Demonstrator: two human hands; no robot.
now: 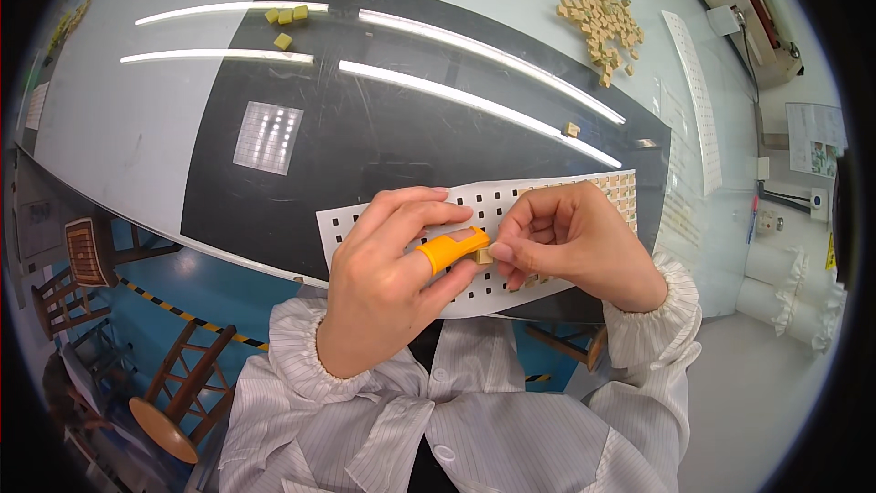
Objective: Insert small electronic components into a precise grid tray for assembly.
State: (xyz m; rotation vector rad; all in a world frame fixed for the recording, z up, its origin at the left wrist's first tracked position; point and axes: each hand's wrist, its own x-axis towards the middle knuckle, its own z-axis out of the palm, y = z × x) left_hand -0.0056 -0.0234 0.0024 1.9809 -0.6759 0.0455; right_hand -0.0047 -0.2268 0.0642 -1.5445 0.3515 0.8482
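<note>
A small tan block (484, 256) sits between the fingertips of both hands, over a white sheet (330, 245) with rows of black squares. On the index finger of my left hand (379, 288) is an orange finger sleeve (452, 249). That index finger and the thumb close about the block, while the other fingers stretch over the sheet. My right hand (570, 242) is closed in a pinch right beside the block; its fingertips hide what they hold, if anything. At the sheet's right end, rows of small tan blocks (622, 190) cover the squares.
A dark mat (365, 128) lies beneath the sheet. Loose tan blocks (602, 23) are heaped at the far right; one block (571, 130) lies nearer. Yellow-green blocks (284, 40) are scattered at the far left. A clear gridded sheet (267, 138) and a white strip (693, 96) flank the work.
</note>
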